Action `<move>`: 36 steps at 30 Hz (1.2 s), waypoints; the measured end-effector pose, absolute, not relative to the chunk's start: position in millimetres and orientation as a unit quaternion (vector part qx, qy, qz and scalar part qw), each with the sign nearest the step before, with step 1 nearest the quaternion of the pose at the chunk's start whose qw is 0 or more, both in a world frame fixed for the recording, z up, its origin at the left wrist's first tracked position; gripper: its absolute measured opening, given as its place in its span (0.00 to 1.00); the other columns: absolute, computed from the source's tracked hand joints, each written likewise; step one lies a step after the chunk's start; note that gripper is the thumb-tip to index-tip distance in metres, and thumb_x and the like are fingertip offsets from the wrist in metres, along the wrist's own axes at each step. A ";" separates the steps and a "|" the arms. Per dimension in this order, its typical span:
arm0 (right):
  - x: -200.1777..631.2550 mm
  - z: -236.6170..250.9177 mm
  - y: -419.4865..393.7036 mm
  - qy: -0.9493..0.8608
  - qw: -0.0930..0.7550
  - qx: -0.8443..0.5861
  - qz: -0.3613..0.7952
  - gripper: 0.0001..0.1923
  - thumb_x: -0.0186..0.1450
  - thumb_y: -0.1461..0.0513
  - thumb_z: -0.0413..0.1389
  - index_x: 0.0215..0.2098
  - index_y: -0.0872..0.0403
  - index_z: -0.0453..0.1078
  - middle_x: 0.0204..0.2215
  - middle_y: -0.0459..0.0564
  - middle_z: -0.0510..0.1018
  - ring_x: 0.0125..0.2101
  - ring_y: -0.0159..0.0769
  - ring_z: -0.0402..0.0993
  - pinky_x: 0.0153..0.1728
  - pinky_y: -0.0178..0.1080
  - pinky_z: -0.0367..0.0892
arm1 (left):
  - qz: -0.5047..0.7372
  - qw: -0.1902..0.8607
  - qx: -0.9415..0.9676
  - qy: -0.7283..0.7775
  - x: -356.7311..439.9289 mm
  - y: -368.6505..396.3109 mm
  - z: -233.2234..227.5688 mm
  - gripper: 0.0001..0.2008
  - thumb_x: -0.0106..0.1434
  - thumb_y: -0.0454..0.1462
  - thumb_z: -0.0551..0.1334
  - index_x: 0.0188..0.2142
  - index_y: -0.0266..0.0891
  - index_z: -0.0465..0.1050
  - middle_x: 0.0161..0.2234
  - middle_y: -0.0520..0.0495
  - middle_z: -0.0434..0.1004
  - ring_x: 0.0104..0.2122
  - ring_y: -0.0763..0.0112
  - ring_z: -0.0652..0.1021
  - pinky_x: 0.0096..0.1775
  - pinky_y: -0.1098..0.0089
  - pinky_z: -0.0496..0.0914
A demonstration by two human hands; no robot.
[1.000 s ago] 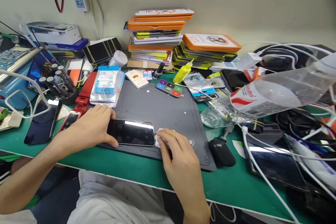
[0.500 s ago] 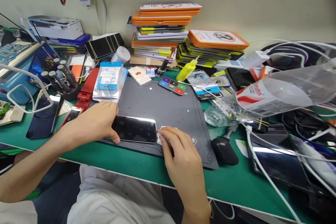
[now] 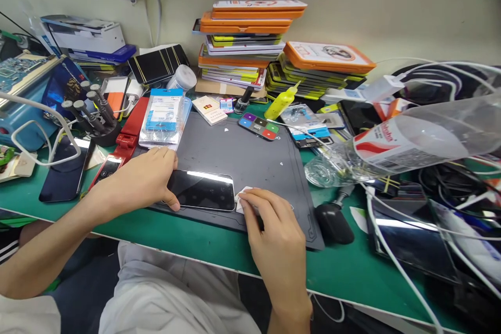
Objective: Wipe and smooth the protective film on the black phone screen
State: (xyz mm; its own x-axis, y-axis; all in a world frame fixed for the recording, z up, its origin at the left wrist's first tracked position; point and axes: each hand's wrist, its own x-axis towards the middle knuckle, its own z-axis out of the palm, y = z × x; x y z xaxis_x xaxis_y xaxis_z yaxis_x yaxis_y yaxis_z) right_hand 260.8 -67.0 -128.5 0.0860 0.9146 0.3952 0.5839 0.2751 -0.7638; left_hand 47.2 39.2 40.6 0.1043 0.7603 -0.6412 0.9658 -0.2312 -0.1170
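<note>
At the far left of the green desk [image 3: 203, 242] a dark phone [image 3: 64, 169] lay face up, with a black stand of grey-capped screwdriver handles [image 3: 92, 115] behind it and a red flat case [image 3: 131, 128] just to the right of that. The left hand [image 3: 139, 180] rested palm down at the near left part of the dark grey rubber work mat [image 3: 250, 159], its fingers curled loosely over the left end of the black glossy smartphone [image 3: 201, 190], thumb pressed at the phone's near left corner, steadying it rather than lifting it. The smartphone lay flat and face up on the mat's near edge, its long axis running left to right across the person's front. Behind the left hand sat a clear packet with a blue header card [image 3: 164, 117]. Just off the phone's right end, the right hand [image 3: 274, 237] had its fingers bunched and pressed down on a small white wipe [image 3: 243, 195], which touched or nearly touched that short edge; the phone therefore lay to the left of the wipe, and the right hand was the nearer one to that end. Farther right stood a black rounded object [image 3: 334, 224], then a clear plastic bottle with a red and white label [image 3: 410, 141] lying on its side among white cables [image 3: 391, 255].
</note>
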 end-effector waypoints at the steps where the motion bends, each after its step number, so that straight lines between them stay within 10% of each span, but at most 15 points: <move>1: 261.5 -128.0 -66.8 -0.644 0.468 -0.583 0.163 0.06 0.75 0.66 0.60 0.49 0.55 0.75 0.48 0.53 0.80 0.50 0.42 0.76 0.53 0.45 0.72 | -0.297 0.176 0.721 0.601 45.2 38.6 40.6 0.36 0.49 0.49 0.82 0.48 0.39 0.68 0.46 0.48 0.73 0.46 0.57 0.75 0.41 0.65 0.65; 36: 191.4 -80.1 -64.9 -0.750 0.453 -0.436 0.206 0.21 0.72 0.76 0.48 0.62 0.67 0.69 0.61 0.57 0.78 0.63 0.42 0.75 0.71 0.46 0.66 | -0.201 0.255 0.740 0.590 20.2 34.6 30.7 0.30 0.53 0.45 0.76 0.49 0.38 0.68 0.50 0.45 0.70 0.51 0.57 0.73 0.50 0.63 0.67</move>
State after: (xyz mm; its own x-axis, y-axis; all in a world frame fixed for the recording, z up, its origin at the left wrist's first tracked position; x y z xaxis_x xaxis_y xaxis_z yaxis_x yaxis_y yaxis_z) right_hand 191.4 -64.9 -80.1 -0.2105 0.8403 0.4996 0.4670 0.5354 -0.7037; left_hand 20.2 34.6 30.7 0.2240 0.7700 -0.5974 0.9746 -0.1745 0.1406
